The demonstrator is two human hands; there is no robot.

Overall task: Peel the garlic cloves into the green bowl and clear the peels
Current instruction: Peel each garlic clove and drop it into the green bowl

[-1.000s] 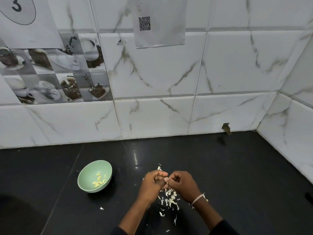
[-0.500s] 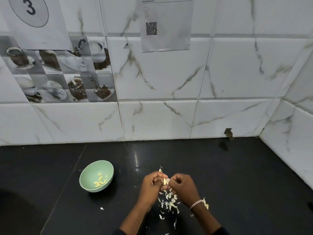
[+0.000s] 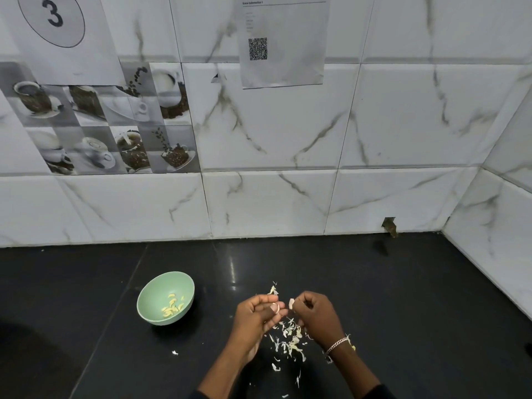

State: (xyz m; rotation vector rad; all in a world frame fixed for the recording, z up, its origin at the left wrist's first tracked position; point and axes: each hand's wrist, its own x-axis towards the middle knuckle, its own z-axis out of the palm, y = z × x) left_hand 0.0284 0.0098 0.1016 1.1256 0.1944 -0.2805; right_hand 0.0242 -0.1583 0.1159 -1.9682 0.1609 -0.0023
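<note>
Marble-veined wall tiles (image 3: 273, 125) bore a paper sheet (image 3: 86, 38) marked "3"; the left hand (image 3: 254, 316) pinched a pale garlic clove (image 3: 276, 308), the right hand (image 3: 318, 316) a papery peel (image 3: 291, 303).

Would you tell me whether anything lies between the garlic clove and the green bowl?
Nothing visible does. The left hand pinches the clove, the right hand a peel; only bare counter lies between the clove and the green bowl to its left.
</note>
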